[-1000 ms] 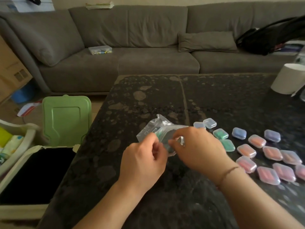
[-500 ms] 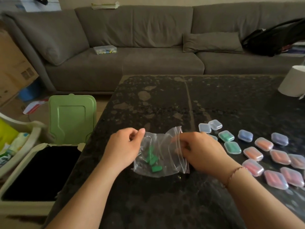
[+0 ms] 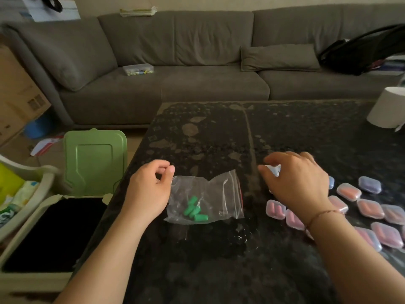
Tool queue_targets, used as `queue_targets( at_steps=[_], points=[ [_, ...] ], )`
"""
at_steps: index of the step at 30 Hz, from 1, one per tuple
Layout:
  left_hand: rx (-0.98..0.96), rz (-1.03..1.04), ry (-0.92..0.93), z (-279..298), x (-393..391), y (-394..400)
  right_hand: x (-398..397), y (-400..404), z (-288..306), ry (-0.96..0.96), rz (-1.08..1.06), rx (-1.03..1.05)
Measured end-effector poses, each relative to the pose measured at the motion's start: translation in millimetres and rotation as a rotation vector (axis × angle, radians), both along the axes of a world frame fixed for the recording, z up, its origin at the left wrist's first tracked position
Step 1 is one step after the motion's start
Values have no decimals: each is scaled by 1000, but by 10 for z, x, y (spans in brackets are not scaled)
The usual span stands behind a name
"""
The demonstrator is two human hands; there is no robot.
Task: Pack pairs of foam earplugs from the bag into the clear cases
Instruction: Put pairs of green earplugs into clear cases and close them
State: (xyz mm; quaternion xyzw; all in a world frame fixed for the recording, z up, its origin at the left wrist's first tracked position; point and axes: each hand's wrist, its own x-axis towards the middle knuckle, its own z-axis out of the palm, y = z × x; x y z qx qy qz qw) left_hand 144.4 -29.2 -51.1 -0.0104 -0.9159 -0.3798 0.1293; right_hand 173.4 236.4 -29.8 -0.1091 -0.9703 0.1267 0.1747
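Clear plastic bag (image 3: 206, 196) lies flat on the dark table (image 3: 219, 270), long axis left-right, green earplugs (image 3: 195, 209) inside. Left hand (image 3: 149, 189) pinches its left corner; right hand (image 3: 293, 181) curls over a clear case (image 3: 274, 170) beside filled cases (image 3: 370, 208).

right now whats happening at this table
A person is packing foam earplugs into small clear cases. The left hand pinches a corner of the clear bag, which lies on the dark table with a few green earplugs inside. The right hand reaches over the cases, its fingers closing on an empty clear case. Filled cases of pink and orange plugs sit to the right.
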Motion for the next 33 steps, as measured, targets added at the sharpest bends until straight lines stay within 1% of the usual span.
queue_targets(
  at_steps=[2, 4, 9, 11, 12, 13, 15, 16, 17, 19, 22, 24, 26, 29, 31, 33],
  points=[
    [45, 15, 89, 10, 17, 7, -31, 17, -31, -101, -109, 69],
    [94, 25, 151, 32, 35, 27, -76, -14, -69, -163, -161, 98],
    [236, 25, 200, 82, 60, 83, -154, -19, -71, -198, -154, 89],
    [318, 15, 179, 98, 89, 124, -136, -35, -44, -119, -80, 68],
    [389, 2, 148, 113, 112, 147, -114, -65, -19, -25, -7, 31],
    [491, -25, 87, 142, 139, 178, -85, -117, 23, 95, 94, -25],
    [719, -149, -132, 217, 206, 250, -8, -271, 146, 318, 350, -123],
    [820, -244, -265, 247, 242, 280, 36, -356, 202, 371, 482, -159],
    [916, -344, -381, 265, 270, 301, 70, -426, 244, 381, 600, -201],
    [1085, -488, -509, 279, 317, 311, 111, -515, 287, 336, 746, -284],
    [1226, -535, -517, 265, 323, 274, 125, -538, 283, 318, 825, -323],
    [1255, -562, -480, 276, 313, 251, 118, -531, 271, 334, 846, -282],
    [1270, -597, -442, 285, 305, 248, 114, -538, 261, 378, 800, -233],
    [1343, -607, -389, 283, 302, 268, 98, -540, 248, 422, 738, -197],
    [1412, -610, -369, 268, 295, 258, 87, -527, 240, 453, 766, -205],
    [1468, -651, -392, 258, 287, 240, 82, -520, 242, 497, 803, -232]
  ],
)
